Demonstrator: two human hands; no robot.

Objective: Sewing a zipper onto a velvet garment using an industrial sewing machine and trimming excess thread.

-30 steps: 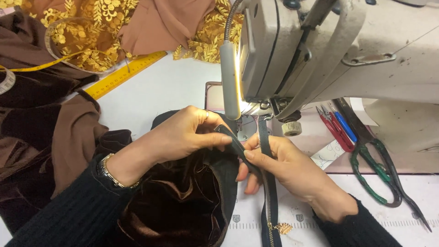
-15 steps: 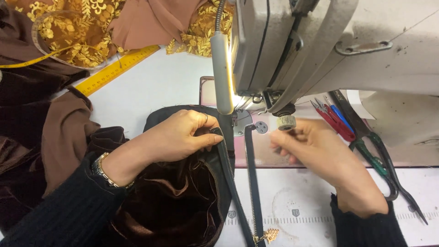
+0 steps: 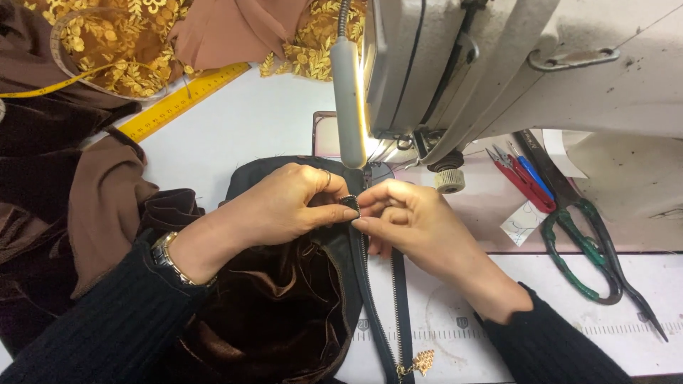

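We judge the zipper light, limp and slippery on soft velvet; both hands, left and right, pinch its top end, the best hold.

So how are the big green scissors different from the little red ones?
The green-handled scissors are much longer, with looped handles and dark blades pointing toward the table's near edge. The red snips are short and slim, with no loops that show, tucked closer under the sewing machine. Both lie flat on the table, right of the hands.
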